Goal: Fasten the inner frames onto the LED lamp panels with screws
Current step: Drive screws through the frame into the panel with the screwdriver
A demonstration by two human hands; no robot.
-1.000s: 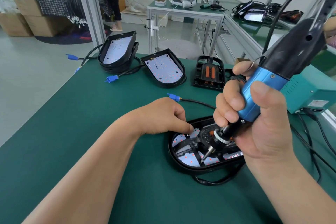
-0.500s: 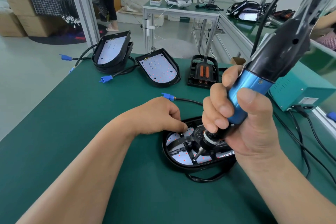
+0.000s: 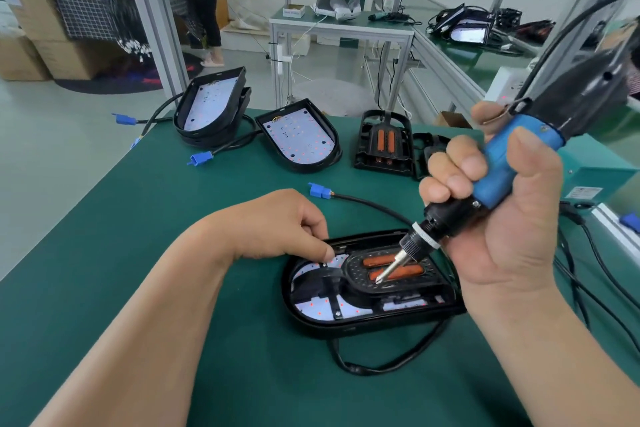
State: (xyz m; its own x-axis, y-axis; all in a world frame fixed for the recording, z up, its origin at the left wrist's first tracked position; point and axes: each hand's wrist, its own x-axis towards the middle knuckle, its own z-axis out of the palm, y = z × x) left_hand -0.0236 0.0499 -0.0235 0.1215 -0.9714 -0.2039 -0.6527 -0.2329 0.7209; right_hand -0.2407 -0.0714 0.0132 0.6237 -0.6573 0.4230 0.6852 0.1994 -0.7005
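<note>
At the counter's [image 3: 145, 225] far left, stacked panels [image 3: 211, 107] and a lone panel [image 3: 299, 139] lie bare, without frames, so these look left to do. Nearer, the left hand [image 3: 287, 225] curls, its fingers [image 3: 320, 246] pinching what seems a screw [image 3: 323, 263] at the frame [image 3: 356, 274] seated in the near panel [image 3: 346, 326]. A spare frame [image 3: 382, 146] lies behind. The right hand [image 3: 512, 229] has its fingers wrapped round the screwdriver [image 3: 509, 166], whose tip hovers over the frame's middle. Fastening here looks under way, not finished.

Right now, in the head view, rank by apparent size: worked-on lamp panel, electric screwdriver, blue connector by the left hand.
1. electric screwdriver, inflated by nearness to the camera
2. lamp panel
3. blue connector
</note>
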